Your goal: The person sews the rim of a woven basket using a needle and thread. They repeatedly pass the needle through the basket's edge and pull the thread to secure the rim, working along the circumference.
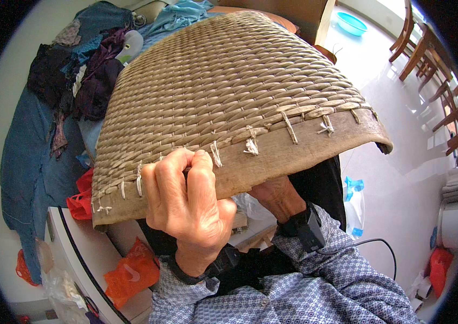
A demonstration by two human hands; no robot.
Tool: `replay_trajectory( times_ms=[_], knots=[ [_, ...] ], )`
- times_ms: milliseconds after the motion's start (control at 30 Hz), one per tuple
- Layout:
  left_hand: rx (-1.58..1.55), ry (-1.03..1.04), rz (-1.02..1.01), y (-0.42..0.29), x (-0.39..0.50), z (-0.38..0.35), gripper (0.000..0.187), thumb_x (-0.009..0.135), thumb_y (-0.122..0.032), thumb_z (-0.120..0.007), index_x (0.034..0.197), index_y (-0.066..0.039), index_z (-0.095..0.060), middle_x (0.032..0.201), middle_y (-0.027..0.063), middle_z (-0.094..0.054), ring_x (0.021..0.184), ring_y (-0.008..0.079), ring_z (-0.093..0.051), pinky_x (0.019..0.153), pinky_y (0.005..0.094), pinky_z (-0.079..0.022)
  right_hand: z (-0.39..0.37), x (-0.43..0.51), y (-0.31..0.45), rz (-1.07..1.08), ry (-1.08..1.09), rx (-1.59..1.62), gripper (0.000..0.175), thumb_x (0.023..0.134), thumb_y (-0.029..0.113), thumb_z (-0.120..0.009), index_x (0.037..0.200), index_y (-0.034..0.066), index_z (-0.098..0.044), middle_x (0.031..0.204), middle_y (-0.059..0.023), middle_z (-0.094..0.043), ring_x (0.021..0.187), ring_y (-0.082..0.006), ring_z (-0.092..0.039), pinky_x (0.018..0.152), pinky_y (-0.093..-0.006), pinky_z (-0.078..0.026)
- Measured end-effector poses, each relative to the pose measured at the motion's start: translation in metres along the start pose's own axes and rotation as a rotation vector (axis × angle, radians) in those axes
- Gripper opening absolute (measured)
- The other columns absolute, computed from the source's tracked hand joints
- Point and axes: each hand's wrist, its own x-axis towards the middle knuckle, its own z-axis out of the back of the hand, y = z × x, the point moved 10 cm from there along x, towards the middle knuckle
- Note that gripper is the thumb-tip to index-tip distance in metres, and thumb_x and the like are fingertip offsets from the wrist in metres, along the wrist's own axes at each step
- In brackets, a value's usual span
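Note:
A woven wicker winnowing basket (pixel 221 81) stands tilted before me, its outer side facing up. Along its near edge runs a thin wooden lip (pixel 277 150), tied to the weave with white string stitches, some knotted with frayed ends. My left hand (pixel 188 194) has its fingers curled against the seam between weave and lip, left of the middle. Whether its fingertips pinch a string there is hidden. Beneath the lip, my right hand (pixel 273 194) reaches up behind the basket. Its fingers are out of sight, so I cannot tell what they hold.
Dark clothes (pixel 95 77) and blue cloth (pixel 30 150) lie heaped at the left. Below them, a white cabinet (pixel 87 251) bears an orange bag (pixel 132 271) and a black cord. Wooden chairs (pixel 419 52) and a turquoise basin (pixel 351 23) are at the right. A cable (pixel 378 241) trails from my right wrist.

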Motion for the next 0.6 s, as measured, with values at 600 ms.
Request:
replay_trajectory(
  times_ms=[600],
  knots=[
    [-0.016,0.004,0.08,0.003,0.001,0.001,0.04,0.057,0.003,-0.051,0.092,0.005,-0.069,0.09,0.0185,-0.063,0.078,0.0362,-0.059,0.072,0.0457,-0.05,-0.016,-0.003,-0.033,-0.404,0.039,0.99,0.034,0.082,0.015,-0.078,0.109,0.0081,-0.059,0.096,-0.0057,-0.058,0.089,-0.0214,-0.054,0.078,-0.0358,-0.042]
  ],
)
